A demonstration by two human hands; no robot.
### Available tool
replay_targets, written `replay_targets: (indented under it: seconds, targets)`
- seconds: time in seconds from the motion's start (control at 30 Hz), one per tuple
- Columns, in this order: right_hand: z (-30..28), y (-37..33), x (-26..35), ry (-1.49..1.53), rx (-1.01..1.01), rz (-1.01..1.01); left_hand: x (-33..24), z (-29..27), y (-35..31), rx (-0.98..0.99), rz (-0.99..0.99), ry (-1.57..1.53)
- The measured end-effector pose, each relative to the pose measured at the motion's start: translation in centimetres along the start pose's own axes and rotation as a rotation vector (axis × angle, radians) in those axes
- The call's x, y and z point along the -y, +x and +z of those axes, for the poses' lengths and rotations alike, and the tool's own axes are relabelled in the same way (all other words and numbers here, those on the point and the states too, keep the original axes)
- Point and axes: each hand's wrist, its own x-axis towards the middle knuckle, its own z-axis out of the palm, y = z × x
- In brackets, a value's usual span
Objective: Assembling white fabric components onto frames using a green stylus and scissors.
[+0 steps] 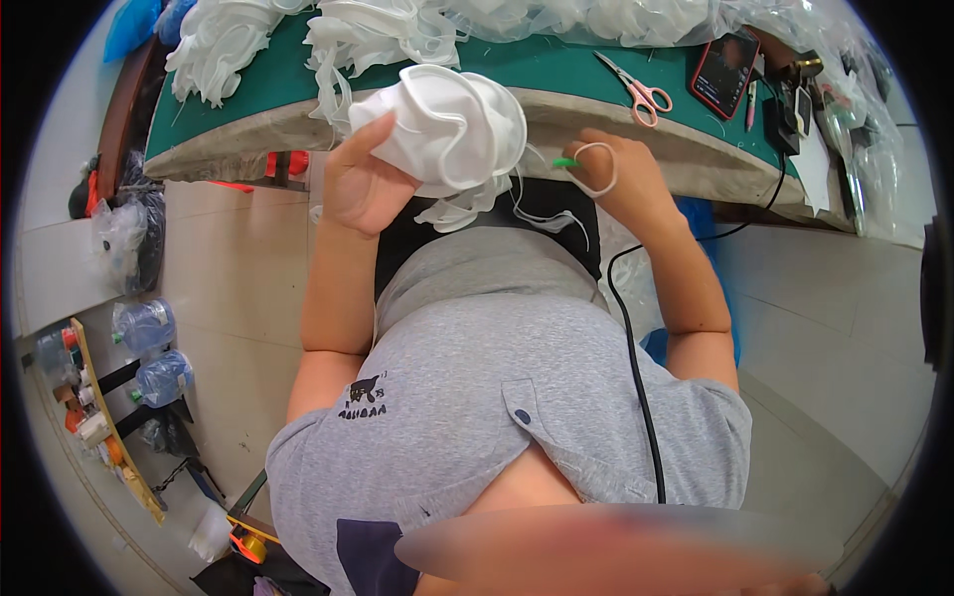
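Note:
My left hand (366, 184) is closed around a bunch of white cup-shaped face masks (447, 124), lifted over my lap at the table's near edge. Their wavy rims overlap, and thin white straps (556, 221) dangle below them. To the right, my right hand (626, 184) has its fingers curled, apart from the masks. A small green tool tip (563, 162) sticks out from those fingers; the rest of it is hidden, so its kind is unclear. A white elastic loop (609, 179) lies across the same fingers.
More white masks (373, 35) are heaped on the green tabletop (556, 68). Pink-handled scissors (641, 94), a phone (725, 72) and a pen (751, 104) lie at the right. A black cable (628, 338) runs down over my shirt. Water jugs (162, 377) stand on the left.

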Motion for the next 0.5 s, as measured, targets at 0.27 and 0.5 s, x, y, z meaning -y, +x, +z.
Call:
replay_targets:
  seconds: [0.27,0.5]
  targets:
    - [1.4,0.8,-0.1,-0.630,0.113,-0.059,1.3,-1.0,0.7,-0.226,-0.097,0.261]
    - [-4.8,2.2,1.1,0.442,-0.408,-0.057,2.3,-0.5,0.6,-0.246,-0.077,0.223]
